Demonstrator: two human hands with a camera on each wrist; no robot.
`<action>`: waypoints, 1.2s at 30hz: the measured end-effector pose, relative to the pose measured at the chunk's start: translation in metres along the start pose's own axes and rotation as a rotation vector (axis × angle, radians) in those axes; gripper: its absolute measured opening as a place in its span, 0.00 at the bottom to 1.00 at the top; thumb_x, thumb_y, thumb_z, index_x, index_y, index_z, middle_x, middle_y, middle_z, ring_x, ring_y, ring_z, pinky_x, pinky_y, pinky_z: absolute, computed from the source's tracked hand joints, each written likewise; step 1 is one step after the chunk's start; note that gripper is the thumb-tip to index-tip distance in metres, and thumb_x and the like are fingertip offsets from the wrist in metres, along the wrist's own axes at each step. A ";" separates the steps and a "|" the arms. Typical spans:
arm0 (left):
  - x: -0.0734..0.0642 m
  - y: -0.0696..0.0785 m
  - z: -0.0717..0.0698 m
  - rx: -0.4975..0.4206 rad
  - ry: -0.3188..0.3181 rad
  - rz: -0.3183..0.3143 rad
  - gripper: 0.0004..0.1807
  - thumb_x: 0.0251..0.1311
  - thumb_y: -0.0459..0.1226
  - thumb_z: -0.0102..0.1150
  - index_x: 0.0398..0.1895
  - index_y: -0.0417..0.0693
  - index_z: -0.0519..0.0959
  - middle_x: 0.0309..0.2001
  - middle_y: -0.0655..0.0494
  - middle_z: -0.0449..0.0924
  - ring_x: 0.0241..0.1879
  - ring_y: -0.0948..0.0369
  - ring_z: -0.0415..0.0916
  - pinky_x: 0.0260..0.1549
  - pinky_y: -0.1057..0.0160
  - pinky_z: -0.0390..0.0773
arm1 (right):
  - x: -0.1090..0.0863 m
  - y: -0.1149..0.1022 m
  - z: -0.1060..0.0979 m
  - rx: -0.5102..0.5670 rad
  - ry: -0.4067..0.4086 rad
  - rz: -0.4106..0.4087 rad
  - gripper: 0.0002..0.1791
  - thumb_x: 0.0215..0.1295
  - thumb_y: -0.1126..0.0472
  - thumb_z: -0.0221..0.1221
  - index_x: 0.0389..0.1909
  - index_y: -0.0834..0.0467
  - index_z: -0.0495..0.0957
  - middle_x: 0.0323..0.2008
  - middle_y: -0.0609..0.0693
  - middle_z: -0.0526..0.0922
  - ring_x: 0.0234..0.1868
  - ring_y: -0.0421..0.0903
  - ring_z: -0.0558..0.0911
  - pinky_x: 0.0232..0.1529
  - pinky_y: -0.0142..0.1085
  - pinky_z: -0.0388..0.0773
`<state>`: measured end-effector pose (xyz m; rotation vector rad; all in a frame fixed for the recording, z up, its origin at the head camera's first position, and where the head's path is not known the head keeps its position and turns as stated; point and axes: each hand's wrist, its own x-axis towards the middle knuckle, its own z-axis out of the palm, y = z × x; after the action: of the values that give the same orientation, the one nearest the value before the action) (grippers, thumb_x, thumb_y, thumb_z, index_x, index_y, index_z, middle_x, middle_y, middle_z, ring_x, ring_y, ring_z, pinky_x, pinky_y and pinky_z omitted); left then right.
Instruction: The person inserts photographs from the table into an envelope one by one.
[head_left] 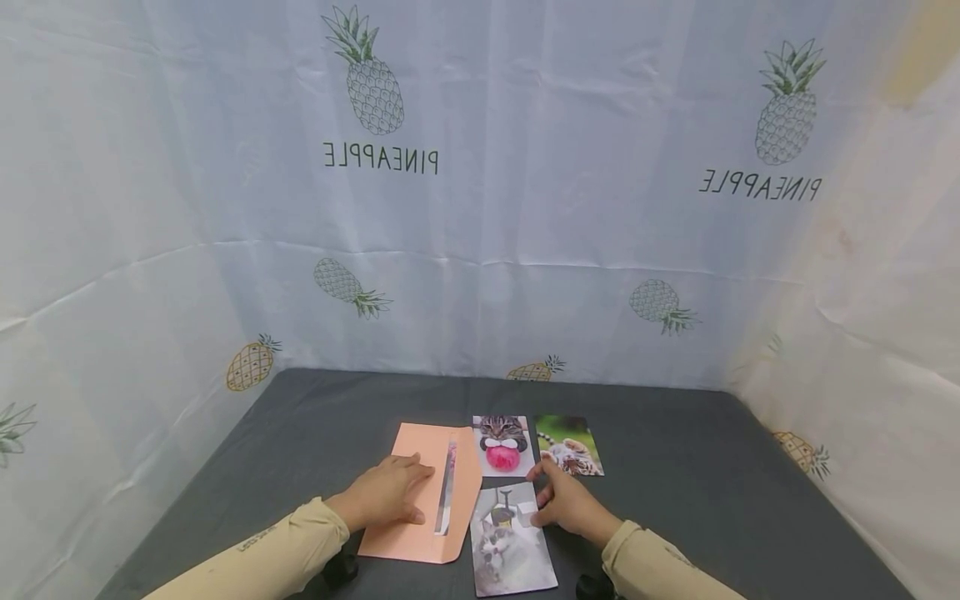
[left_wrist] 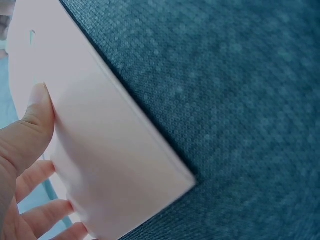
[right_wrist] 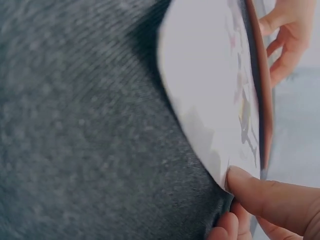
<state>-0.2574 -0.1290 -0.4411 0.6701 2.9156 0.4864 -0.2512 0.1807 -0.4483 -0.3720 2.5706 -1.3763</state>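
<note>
A peach-coloured envelope (head_left: 408,543) lies on the dark table, its flap side toward the right. Through a slit in it, a strip of a picture (head_left: 446,492) shows. My left hand (head_left: 386,492) rests on the envelope with fingers spread; in the left wrist view the thumb (left_wrist: 37,117) lies on the paper. To the right, a photo card of a grey-and-white kitten (head_left: 510,554) lies close beside the envelope. My right hand (head_left: 564,502) pinches that card's upper right edge, with the thumb (right_wrist: 250,187) on top and fingers partly hidden below.
Beyond the kitten card lie a photo card of a tabby cat with a pink ball (head_left: 504,458) and another of a striped animal on green (head_left: 577,429). A white pineapple-print curtain (head_left: 480,208) surrounds the dark table (head_left: 675,467) at the back and sides.
</note>
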 end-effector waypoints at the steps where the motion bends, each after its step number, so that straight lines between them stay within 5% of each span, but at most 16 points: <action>1: 0.000 0.000 0.000 0.001 0.000 0.001 0.37 0.43 0.48 0.75 0.59 0.46 0.77 0.65 0.39 0.69 0.65 0.42 0.65 0.58 0.39 0.68 | -0.001 0.000 0.000 0.007 -0.003 -0.002 0.28 0.41 0.80 0.68 0.45 0.63 0.71 0.22 0.50 0.71 0.23 0.44 0.69 0.22 0.34 0.68; 14: 0.000 0.000 0.001 0.004 -0.003 -0.005 0.37 0.43 0.48 0.74 0.59 0.47 0.77 0.66 0.40 0.69 0.65 0.42 0.65 0.58 0.38 0.68 | -0.009 -0.008 -0.017 0.132 -0.009 0.066 0.29 0.50 0.80 0.62 0.55 0.65 0.69 0.28 0.54 0.71 0.26 0.45 0.75 0.22 0.40 0.79; 21: -0.001 0.001 -0.001 -0.001 -0.007 -0.012 0.37 0.43 0.48 0.74 0.59 0.47 0.76 0.66 0.40 0.69 0.65 0.42 0.65 0.58 0.38 0.68 | -0.007 -0.012 -0.037 0.140 0.050 -0.007 0.30 0.50 0.80 0.61 0.57 0.69 0.68 0.28 0.54 0.71 0.25 0.44 0.75 0.24 0.42 0.81; 27: 0.000 0.000 0.000 -0.002 -0.008 -0.013 0.37 0.43 0.48 0.74 0.60 0.47 0.76 0.66 0.40 0.69 0.65 0.42 0.65 0.59 0.38 0.68 | 0.000 -0.022 -0.047 0.156 0.140 0.051 0.31 0.54 0.78 0.61 0.61 0.68 0.67 0.32 0.56 0.74 0.29 0.45 0.77 0.32 0.45 0.84; 36: 0.002 -0.002 0.001 -0.003 -0.010 -0.011 0.37 0.43 0.49 0.74 0.60 0.47 0.76 0.66 0.40 0.69 0.66 0.42 0.65 0.59 0.39 0.68 | 0.016 -0.033 -0.042 0.168 0.169 0.070 0.31 0.58 0.76 0.61 0.65 0.67 0.67 0.38 0.61 0.81 0.34 0.45 0.81 0.38 0.46 0.83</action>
<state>-0.2594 -0.1297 -0.4429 0.6536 2.9070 0.4845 -0.2744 0.1913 -0.3987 -0.1417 2.5445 -1.6477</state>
